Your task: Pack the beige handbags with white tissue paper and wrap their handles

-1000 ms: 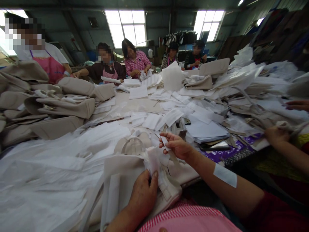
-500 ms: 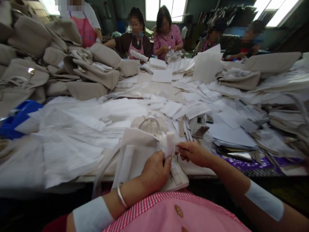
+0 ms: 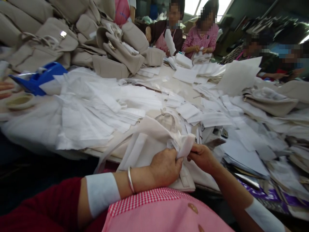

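A pale beige bag lies at the table's front edge, against my checked apron. My left hand is closed round a white wrapping sheet at the bag's strap, its thumb pressed on the sheet's lower end. My right hand pinches the right side of the same sheet, fingers together. The strap of the bag curves down to the left. Behind the sheet, the bag's round handle stands up. What lies beneath my left palm is hidden.
White sheets spread over the left and middle. Beige bags are heaped at the back left, near a blue tape dispenser. Paper stacks lie right. Several people work across the table; another person's hand shows at the left edge.
The view has turned left and tilted. Both hands still hold the white sheet, which now leans more to the right. Another person's hand has come into view at the left edge.
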Motion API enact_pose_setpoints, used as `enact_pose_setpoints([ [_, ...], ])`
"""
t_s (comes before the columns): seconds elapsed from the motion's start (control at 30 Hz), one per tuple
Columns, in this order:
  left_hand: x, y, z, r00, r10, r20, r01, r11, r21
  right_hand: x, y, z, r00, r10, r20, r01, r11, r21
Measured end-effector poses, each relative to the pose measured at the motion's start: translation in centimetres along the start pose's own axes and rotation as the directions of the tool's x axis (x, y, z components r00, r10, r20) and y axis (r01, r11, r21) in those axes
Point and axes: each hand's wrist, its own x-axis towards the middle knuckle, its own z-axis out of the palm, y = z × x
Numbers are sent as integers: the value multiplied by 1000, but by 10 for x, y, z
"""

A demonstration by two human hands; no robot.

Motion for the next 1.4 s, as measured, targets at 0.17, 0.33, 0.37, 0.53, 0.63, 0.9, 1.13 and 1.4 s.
enact_pose_setpoints([
  [0.17, 0, -1, 1, 1000, -2, -20, 2, 1000, -10, 5, 9, 16, 996, 66, -63, -53, 980, 189],
  [0.33, 0, -3, 0, 1000, 1, -19, -1, 1000, -4, 0, 16, 10, 975, 113, 190, -169, 934, 314],
  [0.37, 0, -3, 0, 1000, 3, -23, -3, 1000, -2, -2, 15, 6, 968, 110, 228, -173, 944, 281],
  [0.53, 2, -4, 2, 1000, -11, -6, 11, 1000, -7, -7, 4, 3, 977, 172, 129, -191, 970, 153],
  [0.63, 2, -4, 2, 1000, -6, -9, 6, 1000, -6, -3, 0, 10, 990, 137, -21, -135, 987, 83],
  [0.9, 1, -3, 0, 999, 15, -29, -17, 999, -48, 3, 7, 25, 992, 73, -106, -45, 968, 249],
  [1.13, 2, -6, 3, 997, 53, -64, -57, 996, -64, -4, 10, 28, 968, 213, 129, -242, 681, 691],
  [1.4, 3, -5, 1, 998, 63, -1, -62, 979, -194, -12, -21, 44, 909, 401, 109, -322, 513, 796],
])
